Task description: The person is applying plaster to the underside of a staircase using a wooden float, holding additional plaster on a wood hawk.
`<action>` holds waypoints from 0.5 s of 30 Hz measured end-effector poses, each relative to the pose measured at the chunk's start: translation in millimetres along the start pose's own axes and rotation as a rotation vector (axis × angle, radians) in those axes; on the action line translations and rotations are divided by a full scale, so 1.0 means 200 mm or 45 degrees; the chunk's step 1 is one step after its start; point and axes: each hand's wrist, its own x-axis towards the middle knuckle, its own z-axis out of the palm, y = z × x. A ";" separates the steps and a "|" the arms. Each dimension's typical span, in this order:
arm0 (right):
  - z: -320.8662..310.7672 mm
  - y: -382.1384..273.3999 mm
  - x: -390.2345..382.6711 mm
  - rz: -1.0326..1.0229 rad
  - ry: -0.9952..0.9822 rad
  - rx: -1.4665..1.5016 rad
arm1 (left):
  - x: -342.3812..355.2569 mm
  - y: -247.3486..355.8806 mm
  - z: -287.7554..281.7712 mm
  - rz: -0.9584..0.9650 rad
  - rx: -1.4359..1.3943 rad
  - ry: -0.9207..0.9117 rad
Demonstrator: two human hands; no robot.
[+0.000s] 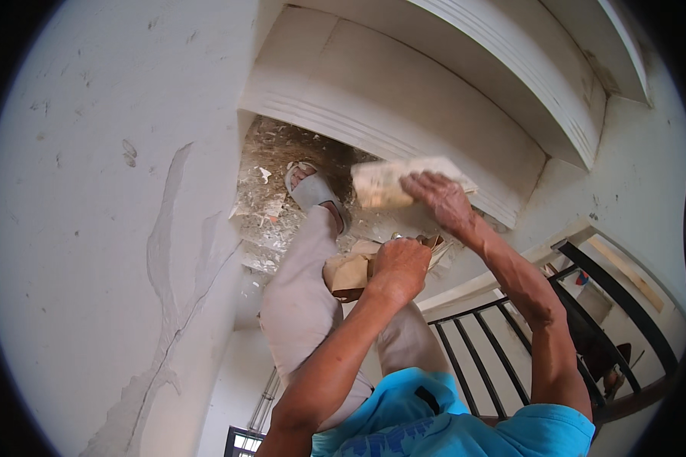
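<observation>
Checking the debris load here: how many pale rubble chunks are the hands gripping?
1: the right hand grips a pale chunk above the step. The left hand holds a brown paper bag; more may be hidden.

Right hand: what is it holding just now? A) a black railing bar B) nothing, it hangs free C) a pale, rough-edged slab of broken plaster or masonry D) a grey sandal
C: the right hand has its grip on a pale rubble slab, raised above the debris-strewn step, while the left hand holds an open brown paper bag beneath it.
</observation>
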 end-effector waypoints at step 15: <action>0.12 0.38 -0.41 0.739 0.483 0.007 | 0.05 0.08 0.09 0.073 0.116 -0.103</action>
